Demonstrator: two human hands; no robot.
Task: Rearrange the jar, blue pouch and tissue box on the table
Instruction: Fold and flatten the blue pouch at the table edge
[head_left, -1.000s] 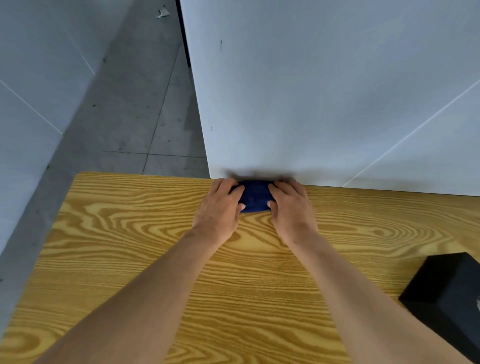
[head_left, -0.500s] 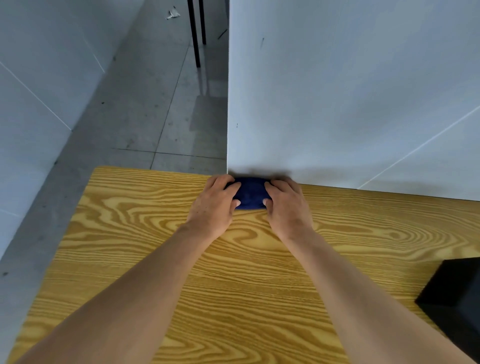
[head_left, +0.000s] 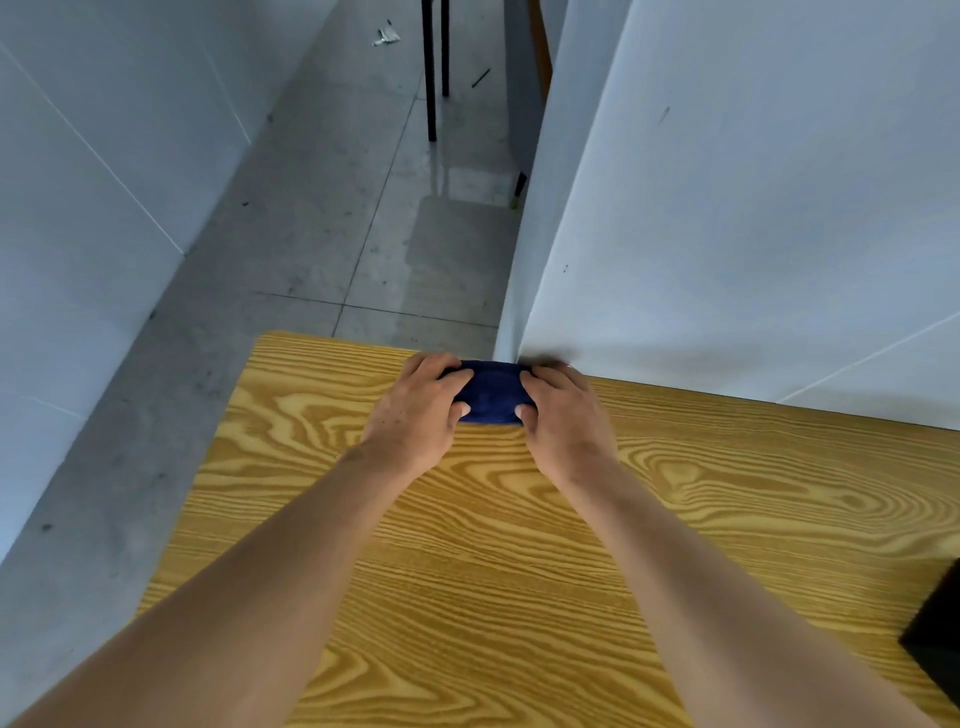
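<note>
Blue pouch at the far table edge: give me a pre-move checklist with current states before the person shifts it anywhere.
1. Left hand grips the blue pouch: ok, fingers curl over its left end.
2. Right hand grips the pouch: ok, fingers curl over its right end.
3. Pouch supported by the table: ok, it lies at the far edge against the white panel.
4. Path toward the person: ok, only bare wood shows between the forearms.
5. Black box at the right edge: ok, well apart from the pouch.
6. Jar location: cannot tell, not in view.
</note>
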